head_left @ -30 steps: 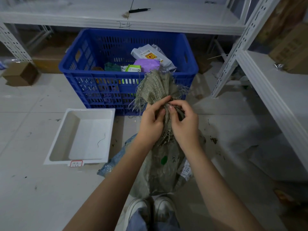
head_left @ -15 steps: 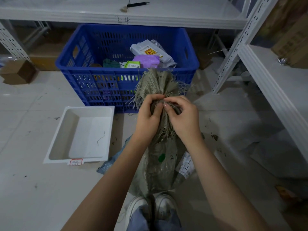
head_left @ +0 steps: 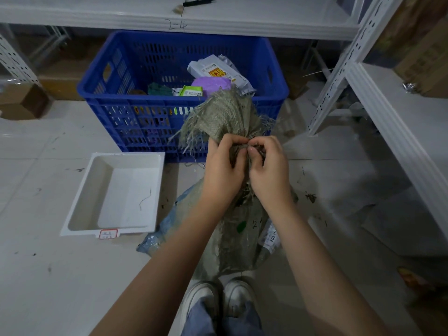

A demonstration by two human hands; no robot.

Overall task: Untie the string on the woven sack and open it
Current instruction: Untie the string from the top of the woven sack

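The woven sack [head_left: 232, 122] is standing upright on the floor [head_left: 48, 275] just in front of the person's white shoes [head_left: 218, 297], its neck gathered tight and its frayed top fanning out above the gather. The string itself is too small and too hidden by the fingers to make out clearly. The left hand [head_left: 224, 168] is wrapping around the left side of the neck, with thumb and forefinger pinching at the tied spot, and the right hand [head_left: 269, 170] is closing on the same spot from the right, its fingertips pressing together on the fibres there, so the two hands are almost touching each other at the knot. Lower on the sack a green mark and a white label are showing, and a bluish plastic bag [head_left: 160, 229] is lying crumpled against its left base. Behind the sack a blue crate [head_left: 135, 110] is sitting on the floor, holding a purple package [head_left: 212, 84], a grey mailer [head_left: 215, 69] and other small packets. To the left, near the crate's front corner, a white tray [head_left: 80, 204] is resting on the floor with a thin thread inside. White metal shelves [head_left: 388, 112] are running along the back and the right side, and a black pen [head_left: 198, 1] is lying on the back shelf.
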